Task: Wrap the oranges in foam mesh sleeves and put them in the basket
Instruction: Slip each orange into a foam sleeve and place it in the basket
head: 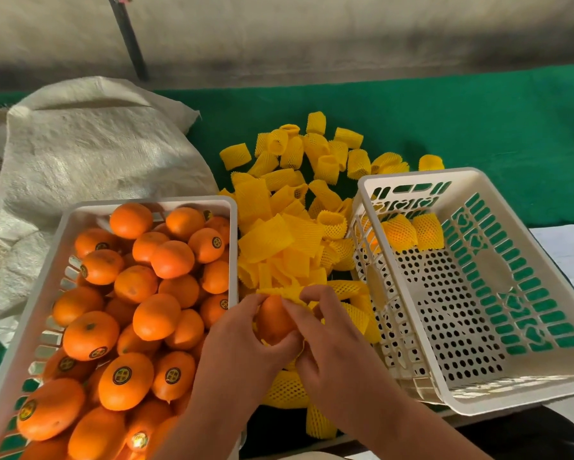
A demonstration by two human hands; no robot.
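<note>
Round orange [274, 318] in netted foam sleeve [289, 293]

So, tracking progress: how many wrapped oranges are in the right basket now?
2: both wrapped oranges lie side by side at the far end of the white basket, one left, one right. None seem hidden.

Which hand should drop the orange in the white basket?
Probably the right hand: the basket sits on its side. The left hand would have to cross over. Both grip the orange now.

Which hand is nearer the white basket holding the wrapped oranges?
Right. The right hand is beside the white basket; the left hand is farther, across the held orange.
</note>
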